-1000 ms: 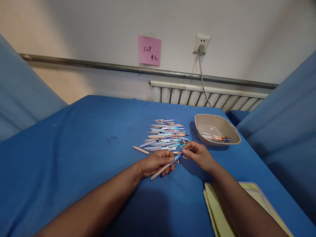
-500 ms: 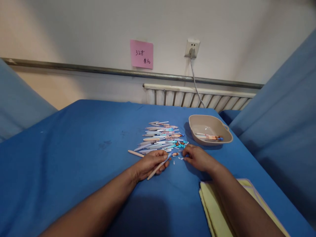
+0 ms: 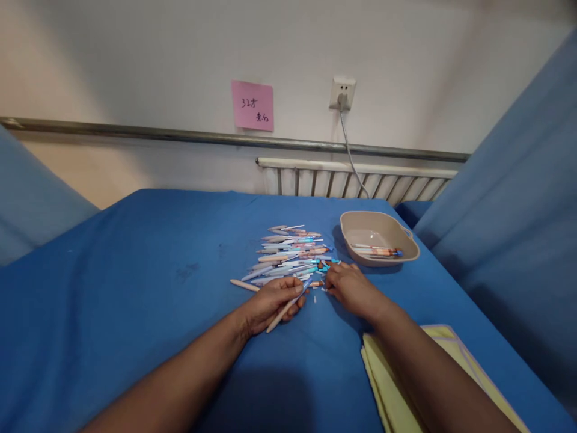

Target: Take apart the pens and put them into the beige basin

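Note:
My left hand (image 3: 276, 300) is closed around a pen (image 3: 280, 315) with a peach barrel and a blue upper part, tilted with its peach end toward me. Just right of it, my right hand (image 3: 349, 287) is turned down with curled fingers over small loose pen parts (image 3: 323, 265), some turquoise and some brown. Whatever its fingertips grip is hidden. Beyond both hands lies a pile of pen parts (image 3: 282, 258) with grey, lilac and peach barrels. One peach barrel (image 3: 244, 285) sticks out to the left of my left hand. A tiny white piece (image 3: 315, 299) rests between the hands.
A beige basket (image 3: 408, 252) holding several pens (image 3: 377, 250) stands right of the pile. A folded yellow cloth (image 3: 376, 367) lies under my right forearm. Blue cloth (image 3: 135, 288) covers the table. Behind are a metal rail (image 3: 180, 136), a radiator (image 3: 315, 183) and a plugged-in cord (image 3: 351, 157).
My right hand has shifted slightly left, closer to the small parts. My left hand keeps the pen in nearly the same place. The camera view has moved a little.

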A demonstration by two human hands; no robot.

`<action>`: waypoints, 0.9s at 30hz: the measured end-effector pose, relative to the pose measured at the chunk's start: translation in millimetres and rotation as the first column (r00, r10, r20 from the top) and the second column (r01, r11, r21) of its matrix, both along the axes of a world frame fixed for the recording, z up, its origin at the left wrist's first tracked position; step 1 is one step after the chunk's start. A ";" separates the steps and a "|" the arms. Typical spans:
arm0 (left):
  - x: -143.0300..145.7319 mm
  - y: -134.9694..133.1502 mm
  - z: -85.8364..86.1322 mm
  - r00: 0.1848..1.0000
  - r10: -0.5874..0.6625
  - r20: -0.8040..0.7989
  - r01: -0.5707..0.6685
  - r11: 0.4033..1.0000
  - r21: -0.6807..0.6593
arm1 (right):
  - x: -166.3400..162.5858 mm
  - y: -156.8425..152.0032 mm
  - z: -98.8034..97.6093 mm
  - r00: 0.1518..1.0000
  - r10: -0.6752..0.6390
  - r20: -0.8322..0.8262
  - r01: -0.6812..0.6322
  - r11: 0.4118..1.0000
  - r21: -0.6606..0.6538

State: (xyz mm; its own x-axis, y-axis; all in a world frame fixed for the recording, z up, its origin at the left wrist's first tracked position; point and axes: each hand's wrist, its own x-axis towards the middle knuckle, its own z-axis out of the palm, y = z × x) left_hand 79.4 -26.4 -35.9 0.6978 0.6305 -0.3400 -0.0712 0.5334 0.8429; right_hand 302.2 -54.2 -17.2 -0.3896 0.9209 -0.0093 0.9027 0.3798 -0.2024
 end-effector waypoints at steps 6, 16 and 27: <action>1.5 0.0 2.6 1.000 0.011 0.008 -0.011 1.000 0.000 | -4.5 1.3 -2.1 0.997 0.027 0.077 -0.026 1.000 -0.009; 1.0 0.1 2.6 1.000 0.005 -0.020 -0.005 1.000 0.006 | 3.8 8.2 -19.3 0.847 -0.039 -0.530 0.042 0.999 -0.008; 1.7 -1.0 2.7 0.999 0.000 -0.039 0.002 0.999 0.055 | -17.7 7.6 -17.4 0.104 -0.266 -0.958 -0.077 0.958 -0.275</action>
